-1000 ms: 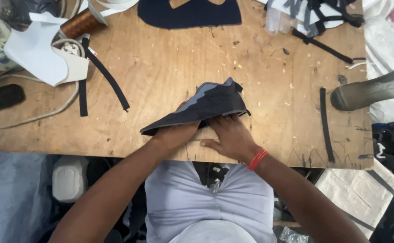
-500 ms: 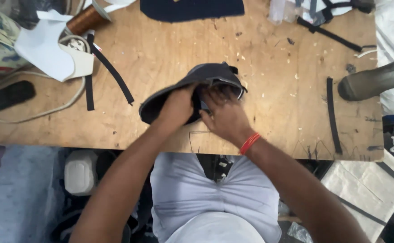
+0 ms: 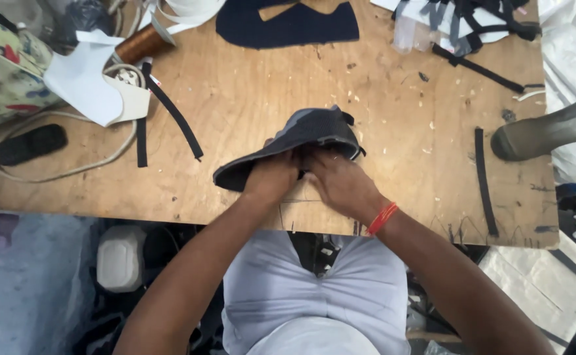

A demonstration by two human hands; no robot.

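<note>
At centre frame on the wooden surface (image 3: 235, 105), the left hand (image 3: 271, 177) and right hand (image 3: 340, 184) pinch the near edge of a dark fabric piece (image 3: 301, 141), each grip closed on it, apparently mid-fold; pressing that crease calls for aligned edges.

Wooden table (image 3: 248, 112): folded fabric piece (image 3: 301, 135) near the middle of the near edge, left hand (image 3: 271, 176) and right hand (image 3: 337, 181) on its near side, touching each other. Left of it, two loose straps (image 3: 173, 115) lying apart. Toward the far left corner, a paper pattern (image 3: 87, 89) with a thread spool (image 3: 142, 43) behind it; a phone (image 3: 30, 143) and a looped cord (image 3: 71, 169) by the left edge. At the far edge, a cut fabric panel (image 3: 288, 23). Far right corner, a heap of straps (image 3: 472, 20). Along the right edge, one strap (image 3: 485, 181) running near to far.
</note>
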